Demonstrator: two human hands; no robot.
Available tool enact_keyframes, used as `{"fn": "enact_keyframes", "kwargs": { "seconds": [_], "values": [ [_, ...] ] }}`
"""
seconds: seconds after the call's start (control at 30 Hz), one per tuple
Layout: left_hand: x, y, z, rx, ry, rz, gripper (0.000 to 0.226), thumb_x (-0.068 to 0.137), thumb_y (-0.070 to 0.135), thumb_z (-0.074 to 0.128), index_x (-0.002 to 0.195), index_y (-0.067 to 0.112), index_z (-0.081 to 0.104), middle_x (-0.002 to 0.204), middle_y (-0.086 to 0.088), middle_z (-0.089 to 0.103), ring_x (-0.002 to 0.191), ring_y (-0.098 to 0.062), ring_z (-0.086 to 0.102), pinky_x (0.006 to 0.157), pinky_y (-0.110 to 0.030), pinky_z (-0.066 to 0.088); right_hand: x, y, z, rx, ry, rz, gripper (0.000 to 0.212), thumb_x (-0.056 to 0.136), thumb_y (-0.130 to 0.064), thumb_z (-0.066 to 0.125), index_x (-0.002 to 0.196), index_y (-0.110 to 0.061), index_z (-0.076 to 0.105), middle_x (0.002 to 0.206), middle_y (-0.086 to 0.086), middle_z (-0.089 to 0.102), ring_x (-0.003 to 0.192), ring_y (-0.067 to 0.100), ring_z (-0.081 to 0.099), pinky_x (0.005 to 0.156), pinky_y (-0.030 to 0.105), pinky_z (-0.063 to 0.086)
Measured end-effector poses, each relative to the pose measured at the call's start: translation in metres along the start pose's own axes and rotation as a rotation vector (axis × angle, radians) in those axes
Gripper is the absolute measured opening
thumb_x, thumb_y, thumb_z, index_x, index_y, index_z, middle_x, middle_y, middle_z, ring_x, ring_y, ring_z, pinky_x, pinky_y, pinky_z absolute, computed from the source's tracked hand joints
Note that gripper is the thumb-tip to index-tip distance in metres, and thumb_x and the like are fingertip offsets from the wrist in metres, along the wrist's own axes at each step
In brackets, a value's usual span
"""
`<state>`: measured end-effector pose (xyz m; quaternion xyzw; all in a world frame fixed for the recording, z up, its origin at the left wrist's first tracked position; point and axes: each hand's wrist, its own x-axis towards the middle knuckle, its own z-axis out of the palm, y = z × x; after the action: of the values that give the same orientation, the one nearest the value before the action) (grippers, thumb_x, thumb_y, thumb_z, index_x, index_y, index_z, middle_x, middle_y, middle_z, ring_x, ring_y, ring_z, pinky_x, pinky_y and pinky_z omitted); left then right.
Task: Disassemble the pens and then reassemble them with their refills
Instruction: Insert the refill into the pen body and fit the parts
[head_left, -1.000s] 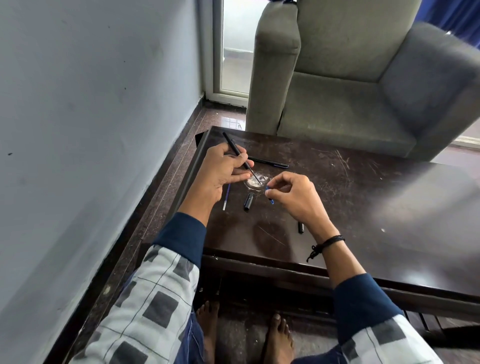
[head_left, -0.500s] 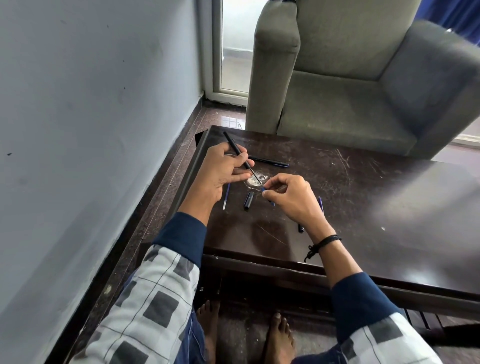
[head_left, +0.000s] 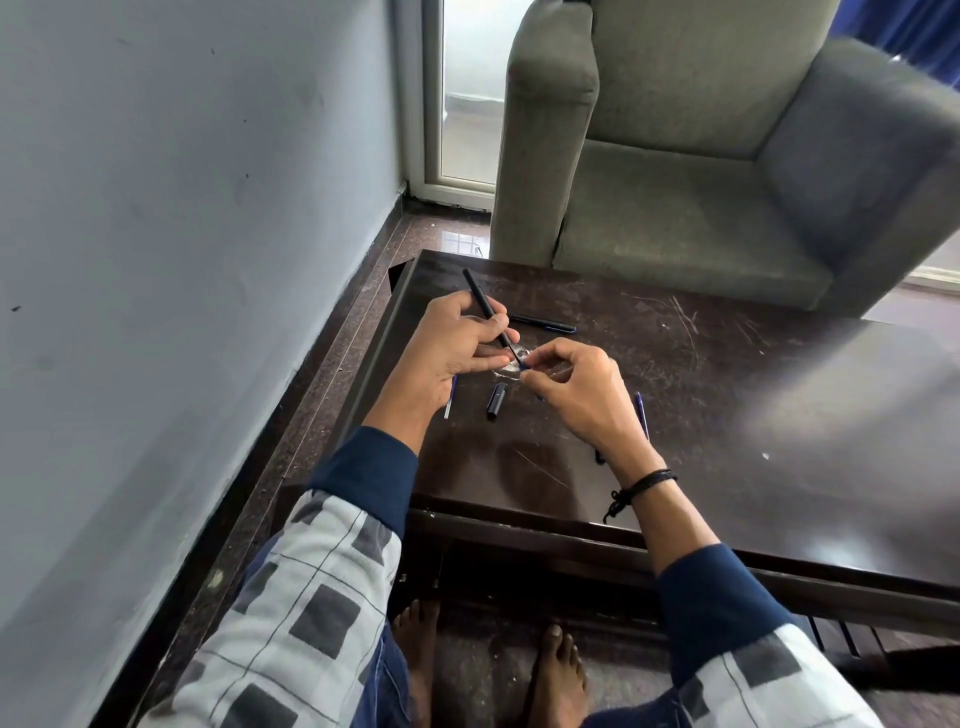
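Note:
My left hand (head_left: 457, 348) grips a black pen barrel (head_left: 485, 306) that slants up and away from me, its lower end pointing at my right hand. My right hand (head_left: 576, 395) pinches a thin blue refill (head_left: 523, 367) at the barrel's lower end; most of the refill is hidden by the fingers. On the dark wooden table (head_left: 727, 415) lie a black cap (head_left: 496, 400), a loose refill (head_left: 450, 400) partly under my left hand, a whole black pen (head_left: 543, 323) behind the hands, and a blue refill (head_left: 642, 413) beside my right wrist.
A small clear dish (head_left: 511, 370) sits under the hands. A grey armchair (head_left: 701, 156) stands just behind the table. A grey wall (head_left: 182, 234) runs along the left. My bare feet (head_left: 556, 670) rest under the table's front edge.
My right hand has moved slightly up and left, bringing the refill's tip against the barrel's lower end. The left hand holds the barrel in nearly the same pose.

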<state>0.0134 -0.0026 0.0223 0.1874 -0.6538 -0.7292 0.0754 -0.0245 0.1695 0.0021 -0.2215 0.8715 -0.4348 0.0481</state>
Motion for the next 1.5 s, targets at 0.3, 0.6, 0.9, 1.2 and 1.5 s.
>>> {"fn": "enact_keyframes", "kwargs": {
  "seconds": [0.3,0.6,0.9,1.2,1.5],
  "values": [
    [-0.0026,-0.0003,0.0055,0.018,-0.019,-0.002,0.008,0.097,0.006,0.065,0.105,0.007,0.066,0.093,-0.017,0.077,0.084,-0.027,0.078,0.072,-0.033,0.064,0.0009,0.0006,0.0023,0.029,0.055,-0.033,0.009,0.09,-0.022,0.075,0.097,-0.028,0.075,0.089,-0.01,0.073,0.074,0.012,0.069,0.074,0.034,0.058],
    [-0.0027,-0.0019,0.0045,0.009,-0.025,0.011,0.015,0.093,0.006,0.07,0.107,0.002,0.067,0.092,-0.017,0.078,0.083,-0.024,0.078,0.074,-0.035,0.064,0.0024,0.001,0.0029,0.09,0.065,-0.047,0.013,0.087,-0.022,0.08,0.1,-0.021,0.076,0.086,-0.005,0.075,0.078,0.015,0.071,0.076,0.034,0.059],
    [-0.0013,-0.003,0.0036,0.014,-0.021,0.017,0.014,0.092,0.007,0.072,0.105,0.004,0.068,0.088,-0.015,0.078,0.081,-0.024,0.078,0.069,-0.033,0.064,0.0026,0.0016,0.0046,0.134,0.066,-0.046,0.012,0.085,-0.022,0.082,0.093,-0.025,0.073,0.087,-0.007,0.075,0.079,0.019,0.071,0.077,0.045,0.06],
    [-0.0013,-0.0023,0.0053,0.01,0.001,0.005,0.018,0.09,0.006,0.074,0.106,0.0,0.067,0.089,-0.019,0.077,0.076,-0.024,0.078,0.068,-0.031,0.064,0.0012,0.0014,0.0071,0.06,0.139,-0.115,0.017,0.083,-0.023,0.083,0.083,-0.032,0.069,0.081,-0.017,0.071,0.075,0.002,0.066,0.064,0.011,0.046],
    [-0.0024,-0.0007,0.006,0.027,0.023,0.023,0.019,0.09,0.008,0.075,0.105,0.0,0.068,0.083,-0.015,0.077,0.07,-0.019,0.077,0.061,-0.023,0.06,0.0028,0.0017,0.0086,0.152,0.157,-0.079,0.015,0.083,-0.019,0.083,0.081,-0.029,0.071,0.08,-0.011,0.073,0.073,0.007,0.067,0.066,0.018,0.051]
  ]
}}
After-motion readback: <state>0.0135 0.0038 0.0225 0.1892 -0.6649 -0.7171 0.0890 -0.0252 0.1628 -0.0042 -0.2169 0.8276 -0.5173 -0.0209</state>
